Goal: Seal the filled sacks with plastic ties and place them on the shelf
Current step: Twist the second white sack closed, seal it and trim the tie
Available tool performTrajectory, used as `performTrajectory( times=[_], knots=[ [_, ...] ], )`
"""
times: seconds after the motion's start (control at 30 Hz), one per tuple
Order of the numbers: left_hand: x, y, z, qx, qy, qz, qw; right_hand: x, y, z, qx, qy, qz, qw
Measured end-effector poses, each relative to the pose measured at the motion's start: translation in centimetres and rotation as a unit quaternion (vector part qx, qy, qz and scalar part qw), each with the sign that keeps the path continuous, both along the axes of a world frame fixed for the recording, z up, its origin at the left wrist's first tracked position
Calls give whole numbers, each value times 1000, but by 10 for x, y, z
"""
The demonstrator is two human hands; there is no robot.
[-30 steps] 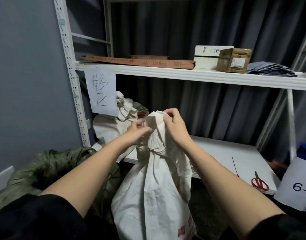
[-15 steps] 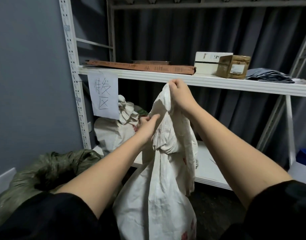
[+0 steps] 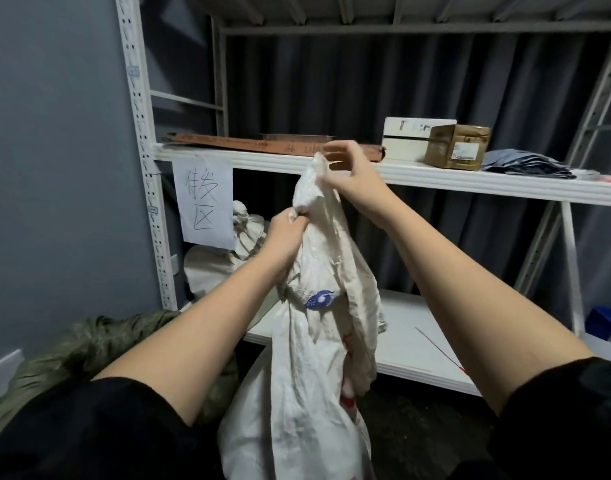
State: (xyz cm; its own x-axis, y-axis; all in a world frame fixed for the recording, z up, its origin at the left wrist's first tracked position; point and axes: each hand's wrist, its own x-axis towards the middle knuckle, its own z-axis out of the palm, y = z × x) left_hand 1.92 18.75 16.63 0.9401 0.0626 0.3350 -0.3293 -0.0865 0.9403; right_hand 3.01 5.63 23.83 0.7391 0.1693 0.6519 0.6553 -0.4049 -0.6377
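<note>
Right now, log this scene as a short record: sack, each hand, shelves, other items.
sack: white sack, upright in front of the rack, neck gathered and pulled up
left hand: left hand grips the bunched neck
right hand: right hand pinches the top edge of the cloth
lower shelf: lower shelf, a tied sack at its left end
upper shelf: upper shelf with brown box
sign: paper sign on the rack

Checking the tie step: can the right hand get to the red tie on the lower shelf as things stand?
Probably yes: the right hand is pinching the white sack's top, but the red tie lies bare on the lower shelf under that forearm.
</note>
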Motion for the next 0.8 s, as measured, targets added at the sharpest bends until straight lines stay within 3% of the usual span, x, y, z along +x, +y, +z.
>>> performTrajectory(
  times=[0.13,0.23,0.33,0.43,0.5,0.63,0.8],
  knots=[
    [-4,17,7,-91,41,-76,992,2,-13,-18,-74,167,106,977],
    [-6,26,14,-77,41,-104,991,0,-10,-31,-89,262,166,946],
    [-7,33,18,-54,30,-57,996,6,-11,-46,-34,301,171,938],
    [-5,40,18,-43,24,7,999,12,-17,-52,35,275,141,950],
    [-5,42,18,-38,24,-11,999,13,-16,-47,62,242,100,963],
    [-10,30,20,82,18,-13,996,16,-5,-20,36,94,-58,993],
    [-23,7,8,153,61,-73,984,16,-8,18,2,-47,-211,976]
  ],
)
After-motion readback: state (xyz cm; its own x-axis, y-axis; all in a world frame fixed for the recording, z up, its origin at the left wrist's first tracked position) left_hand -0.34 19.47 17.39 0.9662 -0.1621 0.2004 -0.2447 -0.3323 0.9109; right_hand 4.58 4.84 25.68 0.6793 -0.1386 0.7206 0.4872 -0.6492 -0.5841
